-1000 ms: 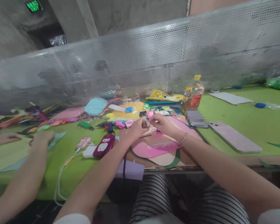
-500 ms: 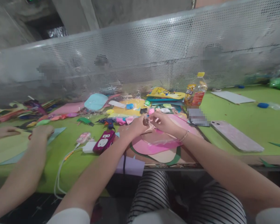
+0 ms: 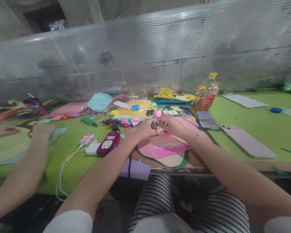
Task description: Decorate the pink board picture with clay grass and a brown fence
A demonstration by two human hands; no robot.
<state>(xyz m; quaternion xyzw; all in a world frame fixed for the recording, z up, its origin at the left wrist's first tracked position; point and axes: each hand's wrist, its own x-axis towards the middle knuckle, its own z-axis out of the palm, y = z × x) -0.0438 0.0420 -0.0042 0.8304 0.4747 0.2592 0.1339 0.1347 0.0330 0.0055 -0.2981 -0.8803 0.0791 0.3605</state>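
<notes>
Shifted rightward, left hand [image 3: 145,128] pinches rounded brown lump [image 3: 154,125] behind green tabletop's [image 3: 247,119] front edge — right hand's [image 3: 172,125] grip unclear; slackening could drop it.

Pink sheet [image 3: 147,151], magenta device [image 3: 109,143], black-and-white striped trousers [image 3: 152,201], yellow bottle cap [image 3: 212,75], lime-green tabletop [image 3: 259,121]

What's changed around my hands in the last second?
The view has tipped down a little, so everything sits higher in the picture. Your right hand has shifted slightly, and the small pale piece beneath it is now mostly hidden. Whether anything was gripped or released, I can't tell. Your left hand stays close beside it; the bottle, pink phone and co-worker's hand stayed put.
</notes>
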